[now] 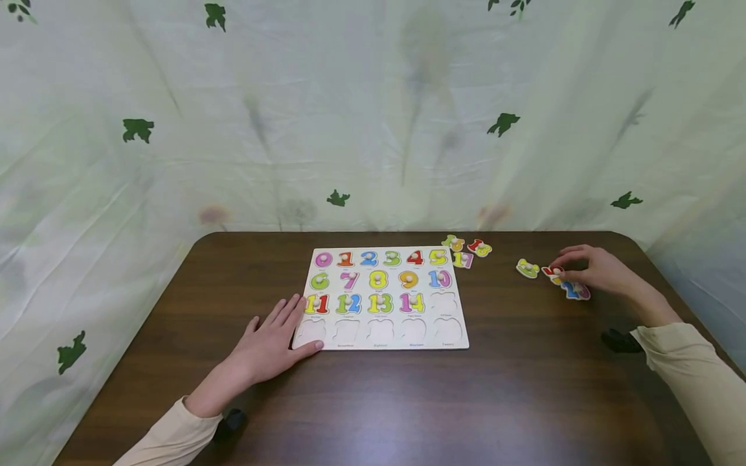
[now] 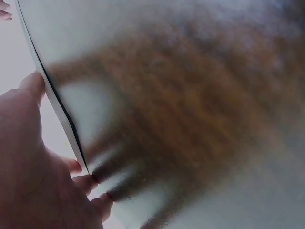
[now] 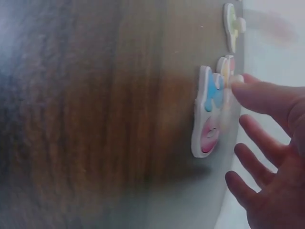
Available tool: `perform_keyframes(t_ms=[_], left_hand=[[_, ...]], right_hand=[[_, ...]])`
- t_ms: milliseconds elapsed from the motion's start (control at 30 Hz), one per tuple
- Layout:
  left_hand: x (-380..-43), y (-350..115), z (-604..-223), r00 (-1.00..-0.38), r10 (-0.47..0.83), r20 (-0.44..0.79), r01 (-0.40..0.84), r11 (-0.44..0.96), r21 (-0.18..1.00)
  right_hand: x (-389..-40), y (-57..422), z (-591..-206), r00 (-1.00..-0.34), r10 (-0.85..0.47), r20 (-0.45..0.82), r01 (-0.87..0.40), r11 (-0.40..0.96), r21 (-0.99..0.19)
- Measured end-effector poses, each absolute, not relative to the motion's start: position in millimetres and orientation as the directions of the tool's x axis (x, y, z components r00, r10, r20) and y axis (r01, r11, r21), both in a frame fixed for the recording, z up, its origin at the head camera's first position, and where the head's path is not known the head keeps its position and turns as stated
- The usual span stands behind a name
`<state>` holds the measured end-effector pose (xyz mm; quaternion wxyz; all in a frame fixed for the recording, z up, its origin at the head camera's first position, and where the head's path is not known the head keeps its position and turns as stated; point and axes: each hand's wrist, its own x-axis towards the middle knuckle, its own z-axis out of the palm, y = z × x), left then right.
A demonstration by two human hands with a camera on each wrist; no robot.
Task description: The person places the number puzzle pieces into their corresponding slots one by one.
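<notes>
number board (image 1: 364, 282) lies flat on the counter (image 1: 373, 414), filled from 0 to 14; the last slot of its third row is bare, and so, as far as i can see, is its bottom row. my left hand (image 1: 272, 343) rests on the board's left edge, fingers straight and spread, thumb at the near left corner; i take it to be steadying the board, holding nothing. well to the right of the board, my right hand (image 1: 603, 275) pinches a red-and-yellow piece (image 1: 551, 275) between thumb and forefinger, though i cannot tell whether that piece is clear of the counter. a blue-and-pink piece (image 1: 577, 291) lies just beside it on the side away from the board, a green piece (image 1: 528, 268) on the side toward the board. by the board's far right corner sit three more: a green-and-orange piece (image 1: 453, 243), a red-and-orange piece (image 1: 480, 248) and a 17 piece (image 1: 463, 260). i judge the step in hand to be picking out the next number, with six pieces loose for six slots. the next move, to my mind, calls for lifting the red-and-yellow piece without dragging its blue-and-pink neighbour along, carrying it leftward to the board and turning it until its outline matches. if it is the 15, which i cannot read for sure, the bare slot ending the third row should suit; light pressure from the left hand ought to keep the board from sliding
</notes>
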<state>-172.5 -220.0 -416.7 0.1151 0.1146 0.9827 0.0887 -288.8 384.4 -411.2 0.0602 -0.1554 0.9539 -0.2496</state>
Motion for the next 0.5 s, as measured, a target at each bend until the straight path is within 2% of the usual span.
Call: perform_keyframes(t_ms=[400,500], left_hand=[[-172.1,-220.1,-416.1,-0.949,0.247,-0.195,0.209,0.958,0.196],[-171.6,-220.0,-415.8,-0.949,0.248,-0.193,0.210,0.958,0.197]], right_hand=[[-286.6,382.9,-416.3,-0.951,-0.303,-0.064,-0.236,0.843,-0.484],[-285.4,382.5,-416.5,-0.951,-0.296,-0.085,-0.213,0.831,-0.514]])
